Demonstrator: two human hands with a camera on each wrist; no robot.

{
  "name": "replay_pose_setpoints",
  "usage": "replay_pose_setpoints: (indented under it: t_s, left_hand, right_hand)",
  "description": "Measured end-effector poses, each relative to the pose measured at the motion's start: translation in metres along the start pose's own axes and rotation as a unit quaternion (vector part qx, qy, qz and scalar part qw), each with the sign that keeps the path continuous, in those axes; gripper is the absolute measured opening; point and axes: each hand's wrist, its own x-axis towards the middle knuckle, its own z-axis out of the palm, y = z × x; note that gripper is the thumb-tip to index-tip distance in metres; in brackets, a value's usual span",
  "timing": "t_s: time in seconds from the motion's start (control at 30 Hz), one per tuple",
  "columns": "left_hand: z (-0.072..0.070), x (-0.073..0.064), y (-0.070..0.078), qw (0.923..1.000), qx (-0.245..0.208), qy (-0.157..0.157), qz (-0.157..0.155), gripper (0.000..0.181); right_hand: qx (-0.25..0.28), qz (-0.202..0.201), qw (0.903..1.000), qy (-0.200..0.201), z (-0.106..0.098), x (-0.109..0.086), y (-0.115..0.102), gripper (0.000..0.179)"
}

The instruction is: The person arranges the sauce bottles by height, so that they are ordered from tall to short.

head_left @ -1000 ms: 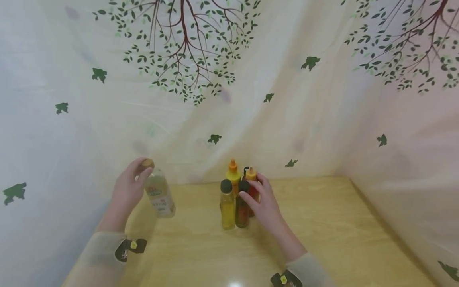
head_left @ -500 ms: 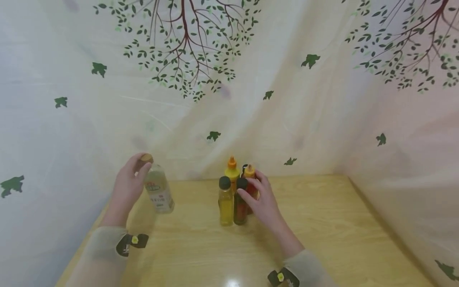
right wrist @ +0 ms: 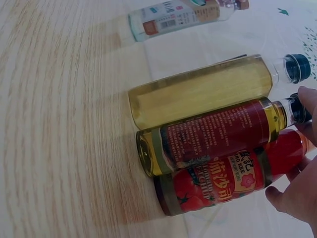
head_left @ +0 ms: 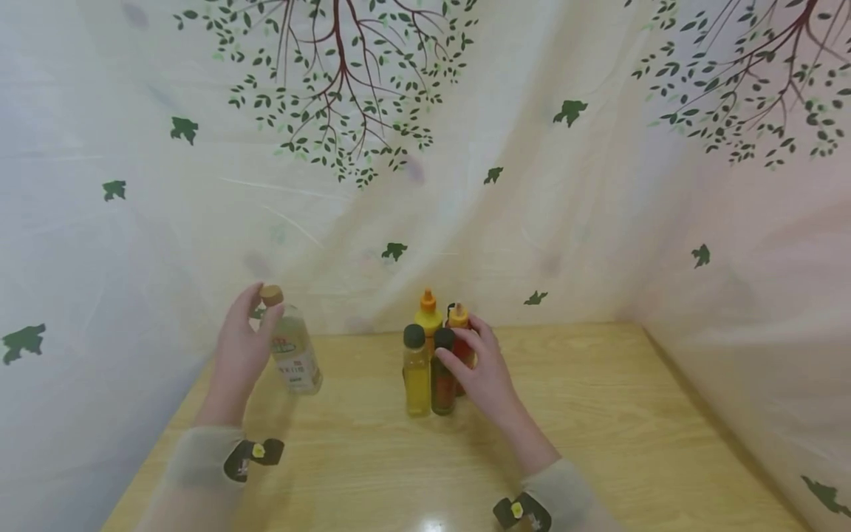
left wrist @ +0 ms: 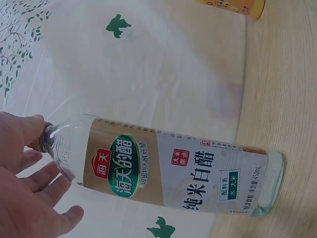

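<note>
A clear bottle of white vinegar point(head_left: 295, 355) with a tan cap stands at the left. My left hand point(head_left: 242, 343) is at its neck, thumb against the glass, fingers loosely spread with a gap beside the neck. In the left wrist view the vinegar bottle's label point(left wrist: 124, 163) faces me. My right hand point(head_left: 488, 373) pinches the dark cap of a slim oil bottle point(right wrist: 213, 131) between thumb and finger. Its other fingers lie by the ketchup bottle point(right wrist: 223, 183), which stands against that oil bottle. Beside them is a second bottle of pale yellow liquid point(head_left: 417, 380), dark-capped.
Behind the oil bottles stands a yellow squeeze bottle point(head_left: 428, 318) with an orange nozzle. Another dark-topped container point(head_left: 451, 307) is mostly hidden there. The wooden table point(head_left: 372, 473) meets a pale curtain point(head_left: 359, 273) printed with trees and leaves.
My left hand's fingers have loosened at the top of the vinegar bottle, so its cap shows more fully and a gap appears. The right hand stays at the oil bottle's cap.
</note>
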Motion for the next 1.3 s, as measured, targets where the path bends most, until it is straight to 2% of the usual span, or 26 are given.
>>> replay_pose_setpoints:
  t_s: [0.23,0.57,0.87,1.13,1.3]
  left_hand:
    - [0.004,-0.008,0.001,0.9991,-0.009,0.042,0.004,0.074]
    - [0.007,-0.016,0.01,0.9983,-0.019,0.055,-0.005,0.074]
    - [0.009,-0.02,0.011,0.9972,-0.032,0.066,-0.008,0.072]
    - [0.008,-0.025,0.016,0.9956,-0.05,0.078,-0.016,0.071]
    - [0.01,-0.028,0.021,0.9945,-0.056,0.089,-0.004,0.067]
  right_hand:
    - [-0.003,-0.009,1.0,0.002,-0.001,-0.001,-0.002,0.047]
    - [-0.01,0.007,0.9999,-0.005,-0.004,0.0,-0.003,0.047]
    - [-0.01,0.007,0.9999,-0.007,-0.006,0.0,-0.002,0.047]
    - [0.01,-0.012,0.9999,0.003,-0.011,0.001,-0.006,0.038]
    - [0.012,-0.016,0.9998,0.003,-0.012,0.002,-0.006,0.038]
